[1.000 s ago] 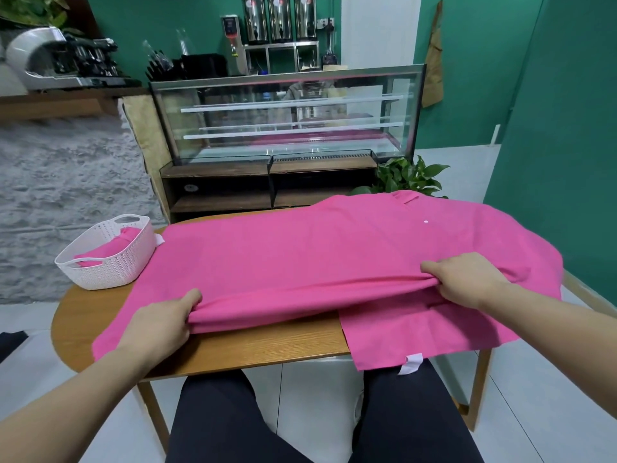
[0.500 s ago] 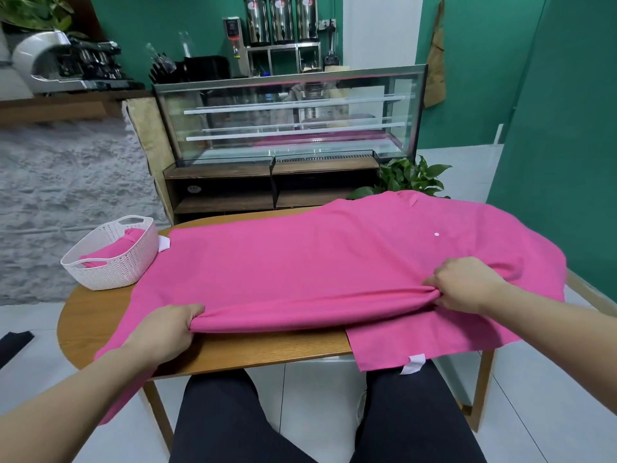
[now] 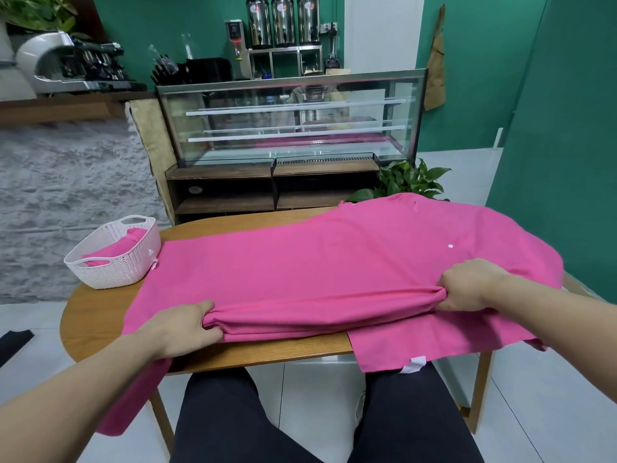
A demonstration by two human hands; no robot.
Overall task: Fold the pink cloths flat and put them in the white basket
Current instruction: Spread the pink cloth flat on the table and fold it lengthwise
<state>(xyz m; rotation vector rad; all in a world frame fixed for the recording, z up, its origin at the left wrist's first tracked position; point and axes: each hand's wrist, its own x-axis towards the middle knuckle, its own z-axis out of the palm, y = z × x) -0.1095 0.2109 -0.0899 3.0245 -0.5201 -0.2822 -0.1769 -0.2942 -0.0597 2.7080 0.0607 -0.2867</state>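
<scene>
Head view: A seated person folds a large pink cloth (image 3: 334, 262) spread across a rounded wooden bench (image 3: 100, 315), its long axis running left to right across the frame, from beside the basket at the left to the bench's right end, where it rises toward the far right. The left hand (image 3: 182, 329) has its fingers curled round the rolled near edge of the cloth at the left, thumb on top, gripping the bunched fold. The right hand (image 3: 467, 285) pinches the same fold at the right, fingers tucked into the gathered fabric. Between the two hands the fold lies as a thick, nearly straight ridge parallel to the bench's front edge. Below that ridge on the right, a single flat layer hangs over the front edge, a small white tag (image 3: 414, 365) at its lowest corner. At the left, another part of the cloth droops off the bench beneath the left forearm. A white basket (image 3: 110, 272) with a perforated wall stands at the bench's far-left corner, just beside the cloth's left end, and holds a folded pink cloth (image 3: 117, 248). Behind the bench stand a glass display case (image 3: 290, 125) and a green potted plant (image 3: 410, 182).
</scene>
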